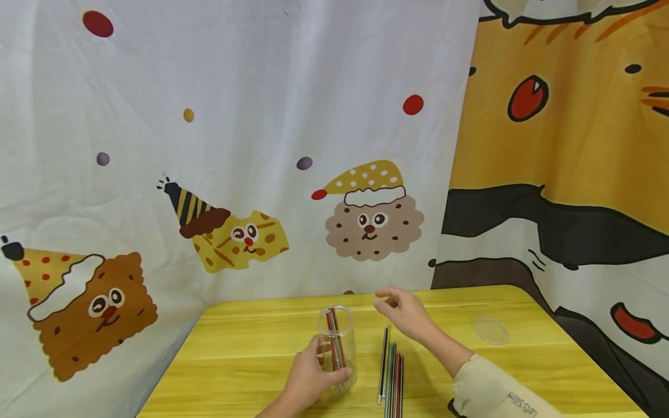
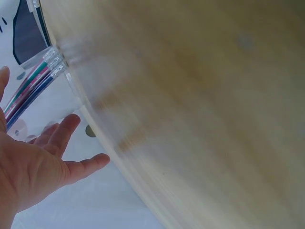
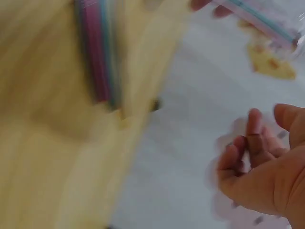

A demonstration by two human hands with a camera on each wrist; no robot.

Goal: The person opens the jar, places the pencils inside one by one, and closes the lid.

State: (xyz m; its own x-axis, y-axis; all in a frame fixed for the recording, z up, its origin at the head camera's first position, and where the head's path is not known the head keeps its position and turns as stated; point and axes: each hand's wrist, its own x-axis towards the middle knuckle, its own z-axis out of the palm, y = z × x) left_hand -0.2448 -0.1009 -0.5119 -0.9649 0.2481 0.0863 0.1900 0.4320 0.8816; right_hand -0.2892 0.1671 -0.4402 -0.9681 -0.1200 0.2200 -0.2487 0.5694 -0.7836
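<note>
My left hand (image 1: pixel 308 374) grips a clear plastic jar (image 1: pixel 351 360) from its left side, thumb across the near wall. Inside the open jar several coloured pencils (image 1: pixel 335 342) lean together; the left wrist view shows their ends (image 2: pixel 31 93) through the see-through wall. To the right of the jar my right hand (image 1: pixel 407 313) hovers with loosely curled fingers and nothing in them. Below it, a bunch of loose pencils (image 1: pixel 393 377) lies on the table, roughly side by side. In the right wrist view those pencils (image 3: pixel 97 57) look blurred, apart from the hand (image 3: pixel 267 167).
A round clear lid (image 1: pixel 491 331) lies flat on the yellow wood-grain table (image 1: pixel 251 342), right of the right forearm. Behind the table's far edge hangs a white curtain (image 1: pixel 251 87) printed with cartoon snacks, with an orange printed one (image 1: pixel 585 133) at the right.
</note>
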